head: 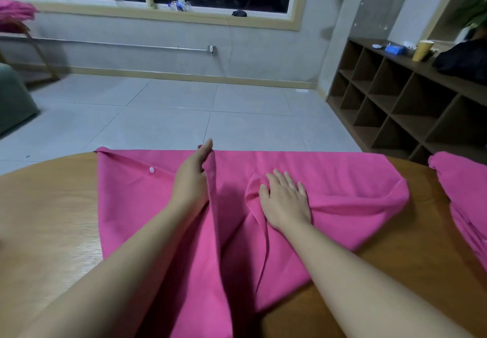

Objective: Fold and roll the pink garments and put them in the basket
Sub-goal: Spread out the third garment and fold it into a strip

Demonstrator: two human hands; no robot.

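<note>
On the left of the wooden worktop (47,219) we see the near-side panel of the pink garment (137,206) lying flat, a white button (151,170) showing on it. Our left hand (191,179) lifts a ridge of cloth at the middle, fingers (208,145) straight along the fold with the thumb seemingly behind it, so the hold looks light; if it slips, we judge the fold will fall crooked. Our right hand (286,198) rests flat with fingers released, pressing the wrinkled right half. Those creases under the palm could get locked into the fold and make the roll lumpy. At the far right 1 more pink garment (463,206) lies partly out of view, near enough to be dragged. We see no basket here.
</note>
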